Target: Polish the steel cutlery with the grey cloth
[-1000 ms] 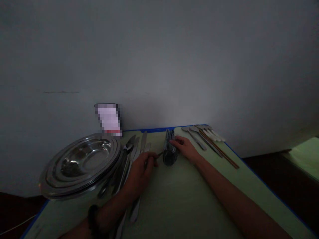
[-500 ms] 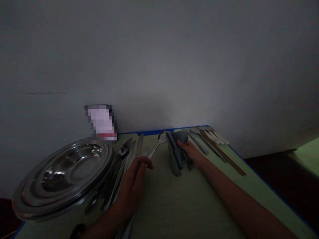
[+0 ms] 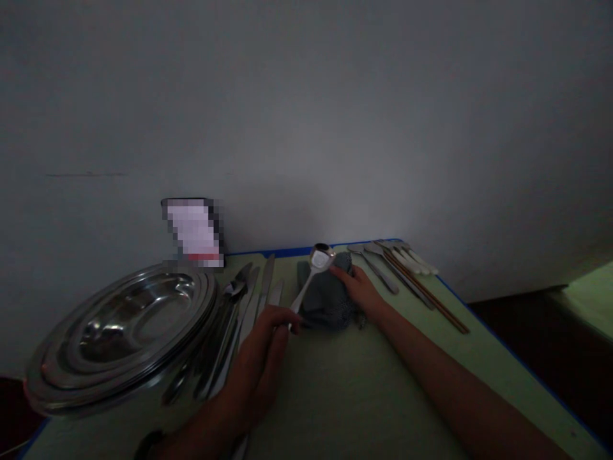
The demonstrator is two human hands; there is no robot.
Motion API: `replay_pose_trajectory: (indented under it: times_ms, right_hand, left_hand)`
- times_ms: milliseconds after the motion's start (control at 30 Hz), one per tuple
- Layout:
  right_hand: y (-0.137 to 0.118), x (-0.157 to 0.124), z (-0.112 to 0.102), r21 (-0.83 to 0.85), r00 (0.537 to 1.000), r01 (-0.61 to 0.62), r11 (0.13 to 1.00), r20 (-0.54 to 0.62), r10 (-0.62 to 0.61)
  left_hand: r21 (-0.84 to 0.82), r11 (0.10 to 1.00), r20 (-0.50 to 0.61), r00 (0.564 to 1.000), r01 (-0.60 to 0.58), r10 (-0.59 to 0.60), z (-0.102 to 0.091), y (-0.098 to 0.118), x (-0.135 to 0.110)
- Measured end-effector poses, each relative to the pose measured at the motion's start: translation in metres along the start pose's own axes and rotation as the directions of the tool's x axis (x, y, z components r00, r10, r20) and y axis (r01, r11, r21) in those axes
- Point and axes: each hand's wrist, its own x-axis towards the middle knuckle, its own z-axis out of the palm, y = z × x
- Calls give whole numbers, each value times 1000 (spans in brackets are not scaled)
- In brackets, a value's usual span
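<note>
My left hand (image 3: 261,348) pinches the handle of a metal spoon (image 3: 311,275), whose bowl rises over a grey cloth (image 3: 325,300). My right hand (image 3: 359,291) grips the cloth from the right, its fingers next to the spoon's bowl. Both are over the far middle of a pale green table (image 3: 364,396) with a blue edge. The scene is dim.
A stack of steel plates (image 3: 124,332) sits at the left, with several knives and spoons (image 3: 234,313) beside it. More cutlery and chopsticks (image 3: 407,271) lie at the far right corner. A blurred card (image 3: 194,233) leans on the wall.
My left hand has drawn the spoon out of the cloth and lifted its bowl upward. My right hand has spread the cloth from a bunched roll to a flatter patch.
</note>
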Motion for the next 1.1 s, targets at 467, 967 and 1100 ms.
replay_pose_trajectory:
  times_ms: [467, 967, 1100]
  right_hand:
    - [-2, 1, -12, 578, 978, -147, 802, 207, 30]
    - [4, 0, -2, 365, 963, -63, 929, 266, -39]
    - [3, -1, 1, 317, 971, -9, 948, 231, -68]
  left_hand:
    - [149, 980, 134, 979, 133, -153, 5, -9, 8]
    - [122, 992, 244, 968, 24, -53, 5, -8, 5]
    - [147, 988, 346, 938, -47, -7, 4, -8, 5]
